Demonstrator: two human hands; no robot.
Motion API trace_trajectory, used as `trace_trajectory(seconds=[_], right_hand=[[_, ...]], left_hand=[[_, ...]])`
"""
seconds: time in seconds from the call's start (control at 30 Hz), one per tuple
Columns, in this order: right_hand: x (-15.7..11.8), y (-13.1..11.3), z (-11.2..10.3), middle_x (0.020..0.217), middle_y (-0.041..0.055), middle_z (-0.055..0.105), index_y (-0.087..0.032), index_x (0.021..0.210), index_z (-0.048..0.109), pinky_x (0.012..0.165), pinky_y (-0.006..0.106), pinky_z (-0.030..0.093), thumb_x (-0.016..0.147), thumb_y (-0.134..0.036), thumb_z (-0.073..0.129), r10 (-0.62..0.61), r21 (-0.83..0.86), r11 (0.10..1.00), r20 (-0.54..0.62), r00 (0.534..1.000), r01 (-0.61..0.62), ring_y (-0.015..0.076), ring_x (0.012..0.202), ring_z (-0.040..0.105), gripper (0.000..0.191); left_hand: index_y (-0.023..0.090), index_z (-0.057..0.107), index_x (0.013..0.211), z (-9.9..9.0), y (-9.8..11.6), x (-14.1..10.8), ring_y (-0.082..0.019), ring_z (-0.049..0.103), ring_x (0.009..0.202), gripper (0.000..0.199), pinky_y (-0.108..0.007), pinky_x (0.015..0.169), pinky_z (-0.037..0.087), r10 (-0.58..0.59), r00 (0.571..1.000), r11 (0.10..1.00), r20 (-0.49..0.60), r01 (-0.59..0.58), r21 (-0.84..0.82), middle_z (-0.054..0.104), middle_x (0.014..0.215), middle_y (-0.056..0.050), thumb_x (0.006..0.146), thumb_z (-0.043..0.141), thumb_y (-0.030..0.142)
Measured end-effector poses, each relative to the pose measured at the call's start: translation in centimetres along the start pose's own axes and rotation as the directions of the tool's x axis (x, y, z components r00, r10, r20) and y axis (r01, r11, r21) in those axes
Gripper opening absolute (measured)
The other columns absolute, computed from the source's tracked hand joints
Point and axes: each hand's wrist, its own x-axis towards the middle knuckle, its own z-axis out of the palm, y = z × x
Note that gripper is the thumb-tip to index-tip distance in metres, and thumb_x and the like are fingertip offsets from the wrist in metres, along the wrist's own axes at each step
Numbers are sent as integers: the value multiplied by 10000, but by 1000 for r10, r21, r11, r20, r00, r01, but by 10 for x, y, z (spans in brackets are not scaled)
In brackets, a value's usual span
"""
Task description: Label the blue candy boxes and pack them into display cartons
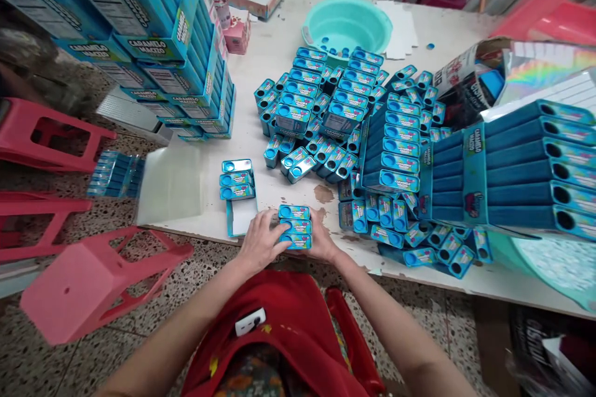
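Near the table's front edge, my left hand (261, 237) and my right hand (322, 237) close in from both sides on three blue candy boxes (295, 227) lined up in a row. The left fingers reach over the side of the row; the right fingers are partly hidden behind it. Just left of my hands, an open blue display tray (236, 217) shows its white bottom in the front part. Several more blue candy boxes (236, 180) stand upright in the back part of that tray.
Many loose blue boxes (321, 149) crowd the table's middle and right. Filled displays are stacked (186, 74) at the left and lie (503, 173) at the right. A turquoise basin (347, 18) stands behind. Clear plastic sheets (171, 183) overhang the front edge, near pink stools (69, 285).
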Motion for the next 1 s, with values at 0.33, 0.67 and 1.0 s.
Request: trace_trajectory(seconds=[0.33,0.67,1.0], right_hand=[[0,0,1,1374,149,359,-207,1410,133,1017,485,384,523,-404,733,19,-16,1000,-1,1000,-19,335,1245,410,1089],[1,8,3,1373,151,358,-202,1409,129,1040,473,357,513,-430,734,-32,-38,999,-24,999,31,326,1267,386,1104],[-1,15,9,1403,165,324,-180,1426,108,1055,498,334,544,-465,716,-14,-79,997,-28,1000,12,327,1304,343,1109]], left_hand=[[253,646,1014,-2,1,15,-276,375,1190,242,-455,969,372,20,999,999,39,-22,30,384,1331,-86,876,493,381],[183,181,1447,-8,-10,29,-398,80,1384,1118,-556,1084,219,175,971,983,160,-165,-78,88,1506,-196,572,705,642],[201,299,1401,1,-4,41,-379,96,1391,969,-541,1105,203,193,960,979,204,-175,-101,218,1472,-168,610,705,586]])
